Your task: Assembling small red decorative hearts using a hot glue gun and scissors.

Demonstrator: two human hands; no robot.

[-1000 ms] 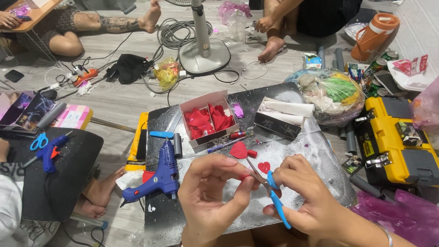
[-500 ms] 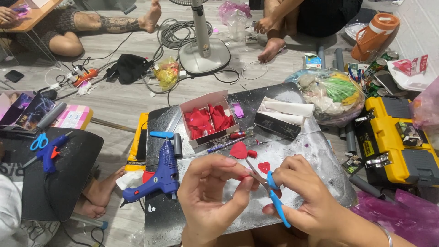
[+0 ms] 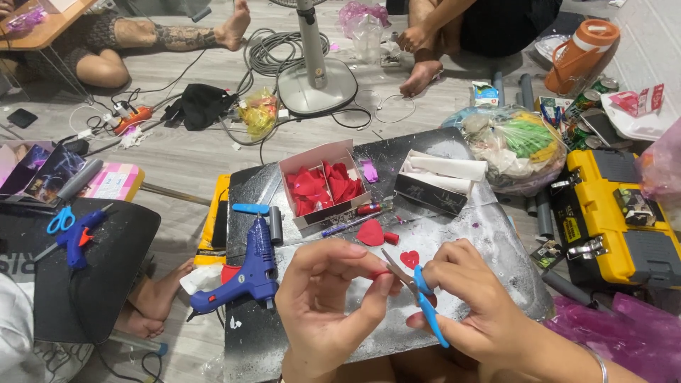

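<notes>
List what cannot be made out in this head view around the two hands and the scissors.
- Red piece being cut: in the head view, almost all hidden behind the left hand fingers; its shape cannot be told.
- Blue-handled scissors: the handle loops are covered by the right hand.
- Both wrists: cut off by the bottom edge.
- Small red heart on the board: too small to show edge detail.
- Pink box: its red pieces overlap and cannot be counted.
</notes>
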